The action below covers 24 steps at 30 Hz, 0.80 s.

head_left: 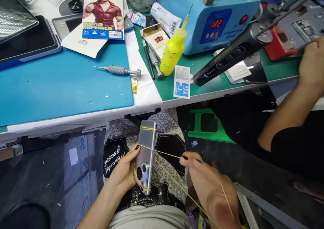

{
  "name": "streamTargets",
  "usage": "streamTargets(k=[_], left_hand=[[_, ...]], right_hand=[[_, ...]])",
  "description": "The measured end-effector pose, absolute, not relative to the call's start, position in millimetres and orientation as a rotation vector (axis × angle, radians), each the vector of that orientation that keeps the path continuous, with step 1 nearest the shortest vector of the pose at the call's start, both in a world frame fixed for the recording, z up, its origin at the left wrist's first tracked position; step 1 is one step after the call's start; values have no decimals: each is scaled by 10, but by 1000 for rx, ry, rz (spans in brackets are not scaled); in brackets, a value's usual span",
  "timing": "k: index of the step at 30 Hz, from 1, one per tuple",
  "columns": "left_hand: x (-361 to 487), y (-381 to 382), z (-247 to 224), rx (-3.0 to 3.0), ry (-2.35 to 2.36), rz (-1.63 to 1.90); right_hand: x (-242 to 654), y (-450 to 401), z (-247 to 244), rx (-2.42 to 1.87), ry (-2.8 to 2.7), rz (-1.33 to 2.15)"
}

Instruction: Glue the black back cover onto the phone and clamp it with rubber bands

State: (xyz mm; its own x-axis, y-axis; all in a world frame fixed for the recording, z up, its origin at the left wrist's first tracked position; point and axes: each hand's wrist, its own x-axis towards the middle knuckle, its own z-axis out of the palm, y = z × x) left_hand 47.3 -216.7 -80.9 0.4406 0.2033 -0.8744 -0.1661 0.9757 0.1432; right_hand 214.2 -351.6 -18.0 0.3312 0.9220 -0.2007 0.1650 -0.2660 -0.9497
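Note:
A silver-grey smartphone (146, 154) is upright over my lap, its back and round camera block facing me. My left hand (124, 170) is closed around its left edge, the thumb on the back. Yellow rubber bands (148, 128) wrap the phone's top end, and more cross its lower corner by the camera. To the right, my right hand (210, 185) pinches a stretched yellow rubber band (167, 152) between thumb and fingers. That band runs taut from the middle of the phone, and another strand slants down towards my right wrist. Motion slightly blurs this hand.
On the bench lie a precision screwdriver (118, 70), a yellow needle bottle (173, 50), a black pen-shaped tool (227, 57) and a wipes packet (182, 82). A blue heating machine (194, 16) reads 122. Another person's arm (291, 104) reaches in at right, beside a green stool (210, 134).

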Motion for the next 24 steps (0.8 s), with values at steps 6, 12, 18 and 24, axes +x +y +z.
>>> streamTargets(k=[6, 12, 18, 24], left_hand=[[468, -2263, -827, 113, 1066, 262], [428, -2275, -777, 299, 950, 124], [474, -2177, -664, 477, 866, 49], [532, -2197, -691, 439, 914, -84]], right_hand=[[1936, -3278, -340, -1413, -68, 1213], [2066, -3074, -319, -1535, -298, 1488], [2076, -2999, -325, -1644, -379, 1496], [1999, -2929, -320, -1643, -317, 1521]])
